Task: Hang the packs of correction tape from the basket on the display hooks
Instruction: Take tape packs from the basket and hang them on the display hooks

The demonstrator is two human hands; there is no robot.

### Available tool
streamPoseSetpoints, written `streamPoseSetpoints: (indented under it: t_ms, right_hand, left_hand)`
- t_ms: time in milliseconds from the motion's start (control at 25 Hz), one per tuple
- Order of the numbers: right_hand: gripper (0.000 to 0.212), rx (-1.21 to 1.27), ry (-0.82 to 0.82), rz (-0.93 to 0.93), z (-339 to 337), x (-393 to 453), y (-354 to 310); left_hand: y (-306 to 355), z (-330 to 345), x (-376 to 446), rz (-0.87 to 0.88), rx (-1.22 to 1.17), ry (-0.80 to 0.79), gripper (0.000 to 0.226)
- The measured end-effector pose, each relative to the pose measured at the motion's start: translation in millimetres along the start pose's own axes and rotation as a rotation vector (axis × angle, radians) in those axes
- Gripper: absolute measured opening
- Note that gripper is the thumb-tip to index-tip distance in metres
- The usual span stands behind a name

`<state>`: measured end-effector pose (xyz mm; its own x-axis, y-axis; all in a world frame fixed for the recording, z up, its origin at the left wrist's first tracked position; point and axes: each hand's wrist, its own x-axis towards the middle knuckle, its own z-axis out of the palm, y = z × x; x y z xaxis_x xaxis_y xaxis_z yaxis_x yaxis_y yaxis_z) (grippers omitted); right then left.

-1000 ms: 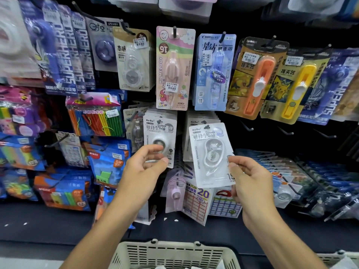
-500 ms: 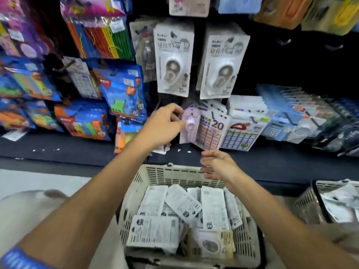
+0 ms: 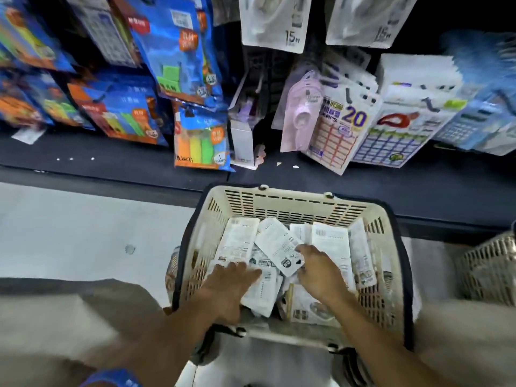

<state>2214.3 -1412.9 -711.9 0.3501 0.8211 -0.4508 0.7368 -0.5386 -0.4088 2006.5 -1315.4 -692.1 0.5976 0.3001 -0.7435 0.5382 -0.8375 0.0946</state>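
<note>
— Down at the basket (image 3: 279,203), both hands are among the correction-tape packs (image 3: 237,243). Step, imo: fetching the next pack to hang.

— Grips?

— Left hand (image 3: 231,277) lies flat w/ fingers straight on a pack near the basket's left wall, pressing, not grasping. Right hand (image 3: 319,270) is at the tilted pack (image 3: 279,251) mid-basket, fingers touching its lower edge; can't tell if it's pinched yet.

— Where's the stock?

— Packs piled face-down across the basket floor, overlapping, some leaning on the right wall. Two hung white packs (image 3: 275,22) marked 15M show at the top edge, above the shelf (image 3: 111,160); their hooks are out of view.

— Next move?

— Prob. close on one pack only, lift it free of the overlap, turn it print-forward, find its hang hole, then thread a hook up top.

— Vs. half a sec ago?

— Then the left hand was up by the lilac pack (image 3: 300,118) and the right hovered over the basket's far rim. Now both are down inside, and the view has tipped lower.
</note>
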Motion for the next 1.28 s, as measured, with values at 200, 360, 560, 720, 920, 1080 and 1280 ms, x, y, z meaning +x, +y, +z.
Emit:
streamPoseSetpoints:
  t_ms: [200, 360, 560, 720, 920, 1080, 1280]
  right_hand:
    - [0.068, 0.148, -0.024, 0.2, 7.1, 35.5, -8.3]
    - [0.042, 0.347, -0.056, 0.348, 10.5, 52.9, -7.0]
    - [0.013, 0.841, -0.152, 0.461, -26.9, 47.9, 26.0]
    - [0.009, 1.024, -0.236, 0.413, -33.8, 20.4, 30.2]
    - [0.026, 1.141, -0.275, 0.274, -8.0, 2.4, -32.2]
    - [0.024, 1.123, -0.183, 0.211, -1.0, 0.3, -57.2]
    - [0.065, 1.514, -0.341, 0.132, -3.3, 1.6, -48.4]
  left_hand:
    - [1.3, 3.3, 31.6, -0.043, -0.148, 0.044, 0.106]
    - [-17.1, -11.2, 42.3, -0.014, -0.165, 0.132, 0.046]
    - [-37.3, -27.2, 33.9, -0.046, -0.695, 0.111, 0.042]
    - [-33.4, -39.2, 33.2, -0.355, -1.216, 0.313, 0.054]
    - [-16.0, -54.5, 26.9, -0.271, -1.834, 0.17, 0.074]
    - [-11.3, -53.7, 21.0, -0.096, -1.902, 0.036, 0.076]
    - [-19.3, -44.1, 16.3, -0.159, -1.741, 0.201, 0.078]
